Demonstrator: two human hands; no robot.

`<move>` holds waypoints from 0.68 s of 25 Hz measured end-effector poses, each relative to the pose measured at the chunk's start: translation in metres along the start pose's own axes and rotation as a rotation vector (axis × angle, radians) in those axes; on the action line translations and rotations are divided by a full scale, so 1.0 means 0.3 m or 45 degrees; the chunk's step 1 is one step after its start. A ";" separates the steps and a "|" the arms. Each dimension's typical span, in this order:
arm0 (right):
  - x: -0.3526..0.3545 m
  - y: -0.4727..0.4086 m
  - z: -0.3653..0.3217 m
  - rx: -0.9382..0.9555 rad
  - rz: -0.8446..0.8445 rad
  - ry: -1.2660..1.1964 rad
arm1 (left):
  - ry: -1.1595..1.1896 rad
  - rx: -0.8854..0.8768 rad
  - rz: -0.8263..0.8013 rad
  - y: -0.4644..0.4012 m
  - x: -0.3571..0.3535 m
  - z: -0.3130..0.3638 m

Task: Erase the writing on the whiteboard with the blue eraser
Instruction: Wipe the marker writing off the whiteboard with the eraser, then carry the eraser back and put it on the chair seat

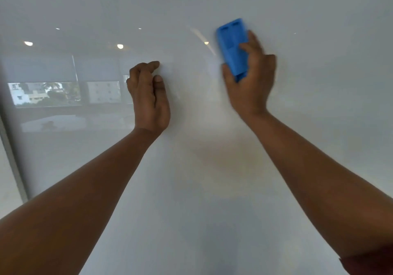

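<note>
The right hand (249, 78) grips the blue eraser (232, 47) flat against the whiteboard (319, 61), while the left hand (148, 96), loosely curled and empty, rests fingertips on it.

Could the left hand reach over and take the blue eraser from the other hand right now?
Probably yes. The left hand holds nothing and rests by the whiteboard, with only bare board between it and the blue eraser gripped by the right hand.

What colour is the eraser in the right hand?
Bright blue; the eraser shows clearly in the head view, gripped by the right hand.
</note>
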State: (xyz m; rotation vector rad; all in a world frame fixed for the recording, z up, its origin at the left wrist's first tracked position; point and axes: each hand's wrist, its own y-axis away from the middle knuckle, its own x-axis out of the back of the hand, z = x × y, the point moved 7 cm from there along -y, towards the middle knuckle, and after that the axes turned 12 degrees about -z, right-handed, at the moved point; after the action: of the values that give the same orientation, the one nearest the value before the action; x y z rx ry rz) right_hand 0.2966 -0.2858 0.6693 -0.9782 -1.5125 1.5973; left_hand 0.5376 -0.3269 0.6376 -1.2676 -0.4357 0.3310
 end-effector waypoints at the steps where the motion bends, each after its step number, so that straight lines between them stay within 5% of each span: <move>1: -0.054 0.011 -0.080 0.073 -0.085 -0.013 | 0.031 0.049 0.013 0.008 0.031 -0.020; 5: -0.186 0.114 -0.267 0.286 -0.414 -0.047 | 0.022 0.135 -0.061 0.042 0.132 -0.088; 8: -0.215 0.225 -0.329 0.411 -0.619 -0.108 | -0.350 -0.159 -0.422 0.091 0.118 -0.078; 12: -0.169 0.340 -0.295 0.269 -0.980 -0.153 | -0.658 -0.466 -0.915 0.244 0.000 -0.038; 17: 0.036 0.418 -0.159 0.122 -1.053 0.005 | -0.577 -0.623 -0.950 0.311 -0.161 0.107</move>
State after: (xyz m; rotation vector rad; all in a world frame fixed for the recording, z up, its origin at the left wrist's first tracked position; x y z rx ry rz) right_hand 0.3342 -0.2614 0.5424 -0.2223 -1.5313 1.0422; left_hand 0.4796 -0.2975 0.5489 -1.3934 -1.3938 -0.1467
